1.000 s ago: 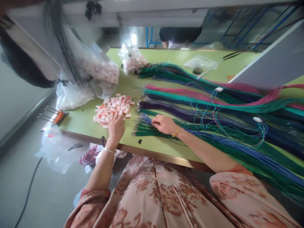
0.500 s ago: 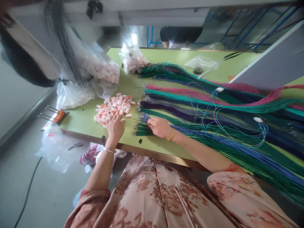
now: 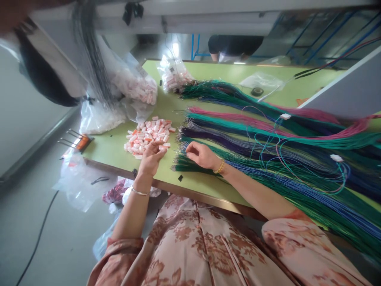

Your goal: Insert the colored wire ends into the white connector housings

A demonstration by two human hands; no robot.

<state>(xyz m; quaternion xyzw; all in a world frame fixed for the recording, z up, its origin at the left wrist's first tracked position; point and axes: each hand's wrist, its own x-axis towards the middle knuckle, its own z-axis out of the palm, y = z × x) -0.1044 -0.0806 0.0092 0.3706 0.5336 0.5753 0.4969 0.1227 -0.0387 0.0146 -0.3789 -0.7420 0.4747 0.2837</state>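
Note:
My left hand (image 3: 151, 159) is at the front right edge of a pile of small white and orange plastic connector housings (image 3: 145, 137). Its thumb and fingers are bent together; whatever lies between them is too small to make out. My right hand (image 3: 204, 155), wearing a yellow bead bracelet, hovers over the tips of a blue wire bundle (image 3: 253, 169). Thumb and forefinger curl into a pinch, and anything in it is hidden. Green wires (image 3: 187, 163) lie just below this hand, their metal-tipped ends pointing left toward the pile.
Pink wires (image 3: 220, 114) and other bundles stretch right across the green table (image 3: 162, 174). Two white connectors with wires (image 3: 285, 116) rest on them. Bags of housings (image 3: 172, 75) stand behind. An orange pronged tool (image 3: 82, 143) sits at the left edge. A person (image 3: 235, 45) is beyond the table.
My left hand has lifted off the pile and turned, its fingers drawing together. My right hand has risen slightly from the blue wires. The whole view has shifted a little.

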